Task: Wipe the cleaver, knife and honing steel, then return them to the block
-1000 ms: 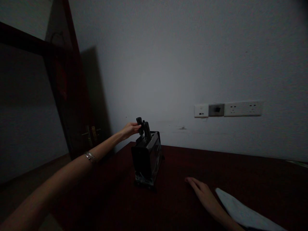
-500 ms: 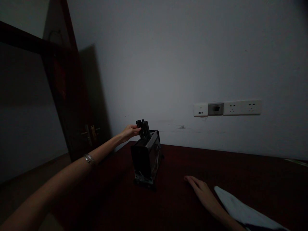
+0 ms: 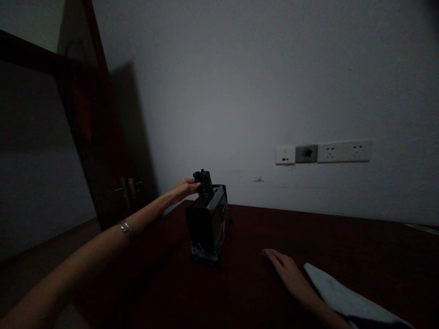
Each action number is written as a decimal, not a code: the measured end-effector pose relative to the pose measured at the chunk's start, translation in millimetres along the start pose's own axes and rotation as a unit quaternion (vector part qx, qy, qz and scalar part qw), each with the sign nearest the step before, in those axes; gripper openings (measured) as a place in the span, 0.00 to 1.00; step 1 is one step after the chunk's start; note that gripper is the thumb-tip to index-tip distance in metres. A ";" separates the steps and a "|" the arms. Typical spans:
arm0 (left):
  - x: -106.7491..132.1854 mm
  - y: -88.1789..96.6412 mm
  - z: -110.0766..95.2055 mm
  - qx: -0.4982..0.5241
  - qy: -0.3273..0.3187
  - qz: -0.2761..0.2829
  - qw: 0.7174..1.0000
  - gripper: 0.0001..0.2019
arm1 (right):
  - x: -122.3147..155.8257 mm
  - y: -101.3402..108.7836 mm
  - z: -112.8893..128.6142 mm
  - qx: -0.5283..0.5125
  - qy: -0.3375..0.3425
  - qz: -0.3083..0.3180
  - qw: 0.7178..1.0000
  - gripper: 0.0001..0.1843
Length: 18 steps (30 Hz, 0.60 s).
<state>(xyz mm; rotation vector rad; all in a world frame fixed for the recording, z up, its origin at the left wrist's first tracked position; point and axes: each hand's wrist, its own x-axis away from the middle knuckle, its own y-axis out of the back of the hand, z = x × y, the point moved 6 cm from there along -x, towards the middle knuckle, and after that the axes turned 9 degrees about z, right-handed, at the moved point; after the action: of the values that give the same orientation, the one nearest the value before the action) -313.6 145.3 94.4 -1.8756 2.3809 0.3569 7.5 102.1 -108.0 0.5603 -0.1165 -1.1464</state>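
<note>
A black knife block [image 3: 208,224] stands on a dark red table [image 3: 343,256] near its far left corner. Black knife handles [image 3: 203,182] stick up out of its top. My left hand [image 3: 185,187] reaches far out and its fingers close on the leftmost handle. A metal bracelet [image 3: 125,225] circles that forearm. My right hand [image 3: 286,269] lies flat on the table, fingers stretched out, to the right of the block and holding nothing. The room is dim.
A folded white cloth [image 3: 346,299] lies on the table beside my right wrist. A row of wall sockets and a switch [image 3: 324,153] sits on the white wall behind. A dark wooden door with a brass handle [image 3: 128,187] stands at the left.
The knife handle in my left hand has sunk lower into the block. My right hand has stayed flat on the table.
</note>
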 end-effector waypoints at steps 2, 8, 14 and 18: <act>0.0 0.0 0.0 0.001 0.001 -0.002 1.000 0.07 | -0.5 -0.4 -0.9 -0.004 0.003 0.002 1.000 0.26; 1.2 -1.3 -0.2 0.005 -0.002 0.000 1.000 0.06 | -2.3 -0.3 -4.9 -0.002 0.000 0.000 1.000 0.25; 4.2 -1.4 -1.0 -0.004 0.000 -0.020 1.000 0.08 | -0.8 -0.4 -3.3 0.010 -0.007 0.001 1.000 0.27; 5.9 -2.1 -2.7 -0.004 -0.004 -0.037 0.999 0.07 | -0.9 -0.3 -3.6 0.014 -0.004 0.002 1.000 0.28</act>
<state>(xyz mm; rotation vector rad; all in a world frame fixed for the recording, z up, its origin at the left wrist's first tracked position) -312.8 138.7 95.5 -1.9547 2.3005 0.3674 8.2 104.1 -111.0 0.5790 -0.1409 -1.1453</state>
